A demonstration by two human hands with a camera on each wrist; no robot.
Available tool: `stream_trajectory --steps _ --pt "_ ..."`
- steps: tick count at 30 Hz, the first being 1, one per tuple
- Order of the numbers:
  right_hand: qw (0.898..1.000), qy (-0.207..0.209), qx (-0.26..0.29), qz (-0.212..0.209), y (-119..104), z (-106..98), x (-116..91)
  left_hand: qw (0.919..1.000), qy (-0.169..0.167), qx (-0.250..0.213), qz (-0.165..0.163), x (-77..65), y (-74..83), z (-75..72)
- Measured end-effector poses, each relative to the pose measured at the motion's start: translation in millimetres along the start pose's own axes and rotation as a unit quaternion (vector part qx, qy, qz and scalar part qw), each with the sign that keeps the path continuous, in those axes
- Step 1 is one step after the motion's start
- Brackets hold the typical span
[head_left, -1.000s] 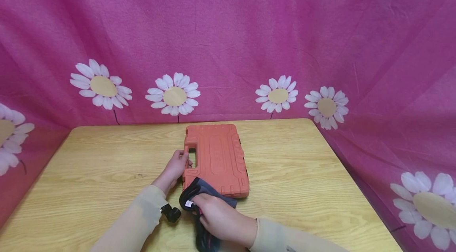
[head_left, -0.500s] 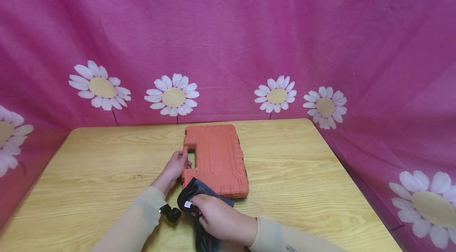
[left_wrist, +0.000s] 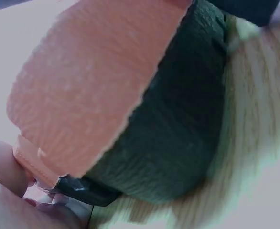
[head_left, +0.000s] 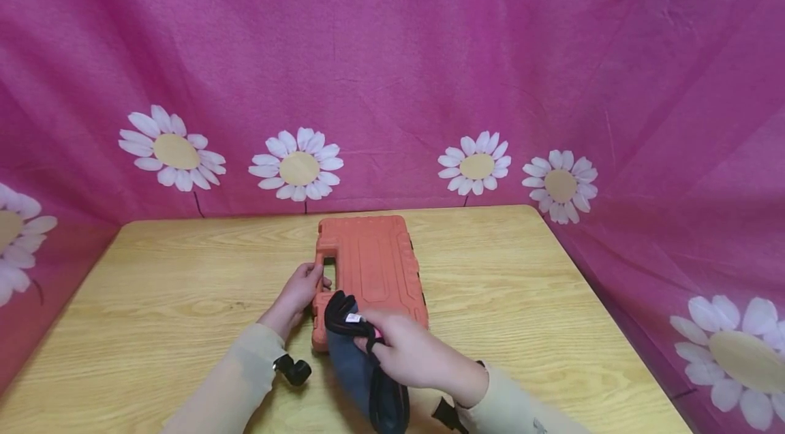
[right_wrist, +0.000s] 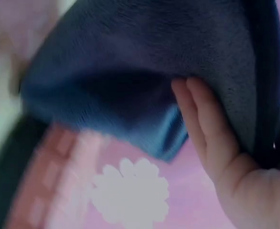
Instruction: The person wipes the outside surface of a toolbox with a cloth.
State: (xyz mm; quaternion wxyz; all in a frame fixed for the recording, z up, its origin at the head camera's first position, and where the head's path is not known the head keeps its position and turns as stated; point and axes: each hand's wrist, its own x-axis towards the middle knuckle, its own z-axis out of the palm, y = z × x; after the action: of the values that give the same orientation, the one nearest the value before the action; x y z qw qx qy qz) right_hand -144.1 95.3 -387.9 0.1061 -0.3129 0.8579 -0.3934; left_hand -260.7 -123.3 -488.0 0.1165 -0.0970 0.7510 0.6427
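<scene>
An orange hard plastic case with a dark underside lies on the wooden table. Its cut-out handle is on the left side, and my left hand grips it there, fingers through the opening. My right hand pinches a folded dark blue-grey cloth by its black-edged part, where a small white tag shows. The cloth hangs down over the near end of the case in the head view. In the right wrist view its fuzzy surface fills the top, with straight fingertips against it.
The wooden table reaches back to a pink curtain printed with white daisies, which also closes in both sides. A small black camera is strapped at the left sleeve.
My right hand has moved right and a little forward, swinging the cloth so that it now hangs from the fingers. The left hand and the case stay put.
</scene>
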Motion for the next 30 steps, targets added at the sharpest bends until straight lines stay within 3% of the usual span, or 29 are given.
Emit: stream_trajectory --steps 5,9,15,22,26,30 --pt "0.998 0.038 0.051 0.018 -3 -36 -10 1.0 0.006 0.003 0.004 -0.3 -0.9 0.6" --pt "0.99 0.089 0.1 0.037 0 -62 -18 0.9998 0.003 -0.017 0.008 -0.2 -2.1 1.4" --pt "0.965 0.177 0.178 0.077 13 -87 -22 0.9999 0.006 -0.012 0.004 -1.5 -1.7 1.4" --pt "0.922 0.283 0.24 0.107 37 -101 -14 0.9999 0.011 0.0 -0.008 -3.7 -0.2 0.2" --pt "0.881 0.33 0.323 0.105 50 -110 -9 0.9998 0.016 0.013 -0.004 -4.9 -1.0 -0.1" --pt "0.84 0.357 0.391 0.117 61 -119 -8 0.9975 0.023 0.066 0.011 -9.5 0.3 0.4"
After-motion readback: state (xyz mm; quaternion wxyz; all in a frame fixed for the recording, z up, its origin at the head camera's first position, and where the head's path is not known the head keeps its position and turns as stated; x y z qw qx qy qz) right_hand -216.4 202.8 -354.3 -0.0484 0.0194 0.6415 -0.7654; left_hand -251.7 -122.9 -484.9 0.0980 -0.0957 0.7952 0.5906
